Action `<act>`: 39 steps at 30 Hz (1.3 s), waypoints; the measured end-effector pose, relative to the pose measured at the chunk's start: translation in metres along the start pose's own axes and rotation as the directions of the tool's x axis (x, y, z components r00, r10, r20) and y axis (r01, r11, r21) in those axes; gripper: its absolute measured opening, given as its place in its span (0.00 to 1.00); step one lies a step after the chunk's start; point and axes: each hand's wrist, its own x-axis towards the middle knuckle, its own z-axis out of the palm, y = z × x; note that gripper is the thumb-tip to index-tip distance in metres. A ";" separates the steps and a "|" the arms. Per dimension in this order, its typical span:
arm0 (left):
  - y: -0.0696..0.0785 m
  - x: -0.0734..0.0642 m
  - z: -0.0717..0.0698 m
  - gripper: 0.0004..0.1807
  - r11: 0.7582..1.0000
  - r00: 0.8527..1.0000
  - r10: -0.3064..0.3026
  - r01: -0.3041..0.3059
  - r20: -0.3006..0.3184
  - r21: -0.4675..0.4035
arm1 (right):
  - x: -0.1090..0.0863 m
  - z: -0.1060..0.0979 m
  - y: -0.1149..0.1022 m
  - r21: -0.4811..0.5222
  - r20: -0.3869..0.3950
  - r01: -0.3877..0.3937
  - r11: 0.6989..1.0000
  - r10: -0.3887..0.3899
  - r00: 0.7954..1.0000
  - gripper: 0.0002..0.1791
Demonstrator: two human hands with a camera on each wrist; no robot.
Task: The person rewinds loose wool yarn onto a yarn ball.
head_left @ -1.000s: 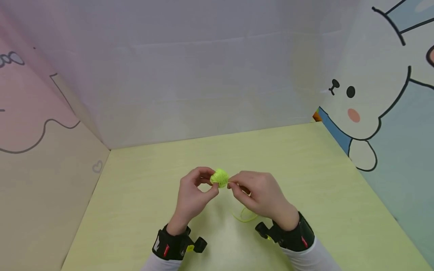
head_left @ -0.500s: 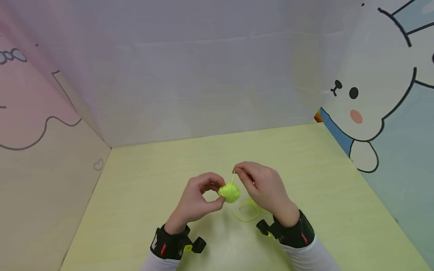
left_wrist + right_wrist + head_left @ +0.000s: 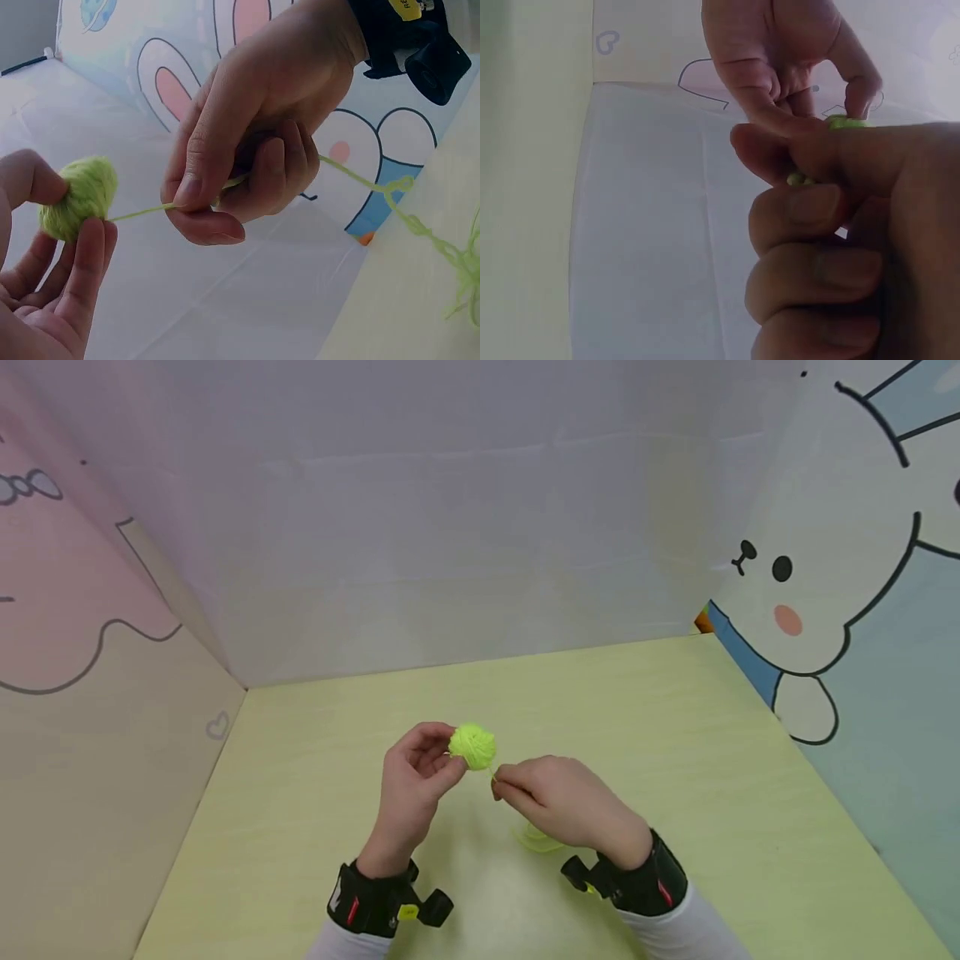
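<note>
A small ball of neon yellow-green yarn (image 3: pixel 472 747) is held above the table between the thumb and fingers of my left hand (image 3: pixel 420 785). To its right and slightly lower, my right hand (image 3: pixel 573 797) pinches the strand of yarn (image 3: pixel 142 213) that leads off the ball. In the left wrist view that strand runs straight from the ball to the right thumb and forefinger, then out past the palm. In the right wrist view the curled right fingers (image 3: pixel 802 285) hide most of the ball.
Loose loops of the same yarn (image 3: pixel 538 838) lie on the pale yellow-green table (image 3: pixel 337 718) below the right hand. A whitish sheet (image 3: pixel 450 527) stands along the back edge. Panels with cartoon drawings flank both sides, a white rabbit panel (image 3: pixel 825 610) on the right.
The right hand rose above the ball with the strand, then came down to its lower right. The left hand moved right and down, then back up and left, turning the ball.
</note>
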 end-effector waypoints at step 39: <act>0.015 -0.005 0.018 0.20 0.900 0.906 0.187 -0.313 0.380 0.304 | -0.006 -0.013 0.009 -0.063 -0.538 0.132 0.989 -0.145 0.830 0.07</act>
